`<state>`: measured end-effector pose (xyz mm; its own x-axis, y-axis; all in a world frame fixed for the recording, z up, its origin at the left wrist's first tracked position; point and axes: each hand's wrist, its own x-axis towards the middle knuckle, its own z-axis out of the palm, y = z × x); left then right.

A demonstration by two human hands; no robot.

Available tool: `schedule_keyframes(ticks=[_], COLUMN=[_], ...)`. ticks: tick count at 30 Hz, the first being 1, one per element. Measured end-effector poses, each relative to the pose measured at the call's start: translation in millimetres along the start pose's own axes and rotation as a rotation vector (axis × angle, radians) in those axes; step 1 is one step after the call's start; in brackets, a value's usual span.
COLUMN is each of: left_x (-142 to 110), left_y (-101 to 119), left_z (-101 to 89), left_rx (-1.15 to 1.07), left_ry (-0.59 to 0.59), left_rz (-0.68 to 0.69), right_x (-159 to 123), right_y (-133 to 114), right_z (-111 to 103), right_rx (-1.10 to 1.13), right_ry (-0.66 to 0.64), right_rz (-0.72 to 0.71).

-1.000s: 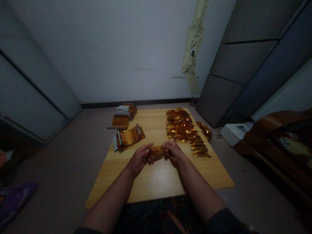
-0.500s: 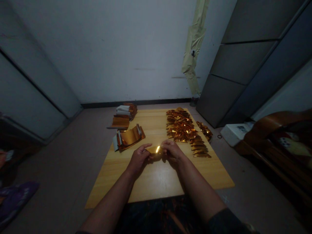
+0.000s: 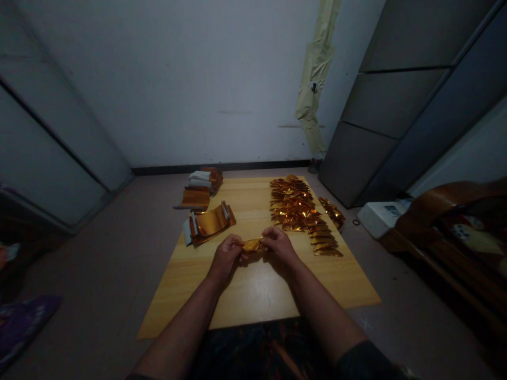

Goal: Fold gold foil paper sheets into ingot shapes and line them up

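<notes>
A small piece of shiny gold foil paper [image 3: 252, 246] is stretched between my two hands, just above the middle of the wooden board [image 3: 253, 295]. My left hand [image 3: 228, 255] pinches its left end, and my right hand [image 3: 278, 246] pinches the right end. The paper looks narrow and folded or rolled; its ends are hidden by my fingers. Beyond my left hand lies a curved stack of gold foil sheets [image 3: 212, 221] with grey edges. To the right of my right hand, many folded gold foil pieces [image 3: 295, 203] lie overlapped in rows.
More foil sheets [image 3: 196, 198] lie at the board's far left edge. Further folded pieces [image 3: 332, 211] sit past its right edge. A white box [image 3: 378, 217] and a wooden seat [image 3: 439, 211] stand to the right, near a grey fridge [image 3: 372, 100]. The wall [image 3: 237, 79] rises behind.
The gold paper has gone from a wider, bulging shape to a narrower, flatter strip between my fingers. Both hands stay at nearly the same place. The stacks have not moved.
</notes>
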<state>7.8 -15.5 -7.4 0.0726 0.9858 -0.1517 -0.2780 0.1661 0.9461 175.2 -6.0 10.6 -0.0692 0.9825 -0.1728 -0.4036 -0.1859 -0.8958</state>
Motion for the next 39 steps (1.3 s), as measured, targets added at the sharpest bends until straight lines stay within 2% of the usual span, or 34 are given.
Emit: schedule_keyframes(ticks=[5,11,19,29,33,39], left_x=[1,-4,-12,-17,-17,-12], left_y=[-3,4,18,19,17,11], left_z=[0.1,2.6,8.1,-4.0,3.7,10.4], left_rx=[-0.059,-0.056,0.166,0.131,0.133,0.178], left_ry=[-0.018,-0.036,0.017,-0.111,-0.028,0.062], left_rz=[-0.001,-0.028,0.049,-0.042,-0.064,0.058], right_x=[1,3,1,-4,-6,-11], right_y=[7,14,13,11,9,7], right_z=[-3,-4,-6,-6,-4,0], right_rx=[-0.02,-0.015,0.002,0.03,0.008,-0.055], right_ry=[0.008,0.036,0.014,-0.03,-0.024,-0.031], right_rz=[0.031,0.017,0.032,0.011,0.004,0.002])
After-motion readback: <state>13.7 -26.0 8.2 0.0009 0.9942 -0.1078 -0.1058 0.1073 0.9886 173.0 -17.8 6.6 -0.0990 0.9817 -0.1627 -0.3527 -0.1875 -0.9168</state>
